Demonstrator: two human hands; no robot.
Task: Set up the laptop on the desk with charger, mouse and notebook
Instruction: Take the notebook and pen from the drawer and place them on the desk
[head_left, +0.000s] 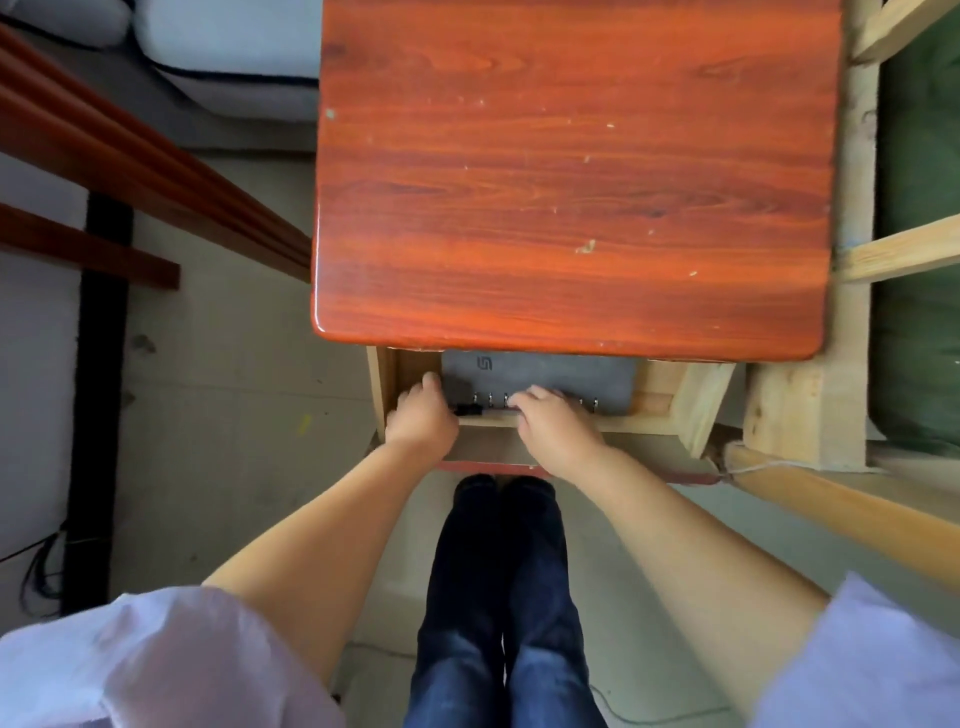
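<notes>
A grey ring-bound notebook (540, 371) with a small logo lies in the open drawer (660, 395) under the desk's front edge; its far part is hidden beneath the red wooden desk top (571, 171). My left hand (421, 415) curls around the notebook's near left corner. My right hand (558, 423) lies over the metal rings on its near edge, fingers bent down on it. A small black object (470, 410) shows between the hands at the drawer's front. No laptop, charger or mouse can be made out.
The desk top is bare. A pale wooden frame (852, 208) and a green bundle (919, 260) stand to the right, dark red rails (130, 156) to the left, and a grey cushion (234, 52) at the far left. My legs in jeans (504, 597) stand before the drawer.
</notes>
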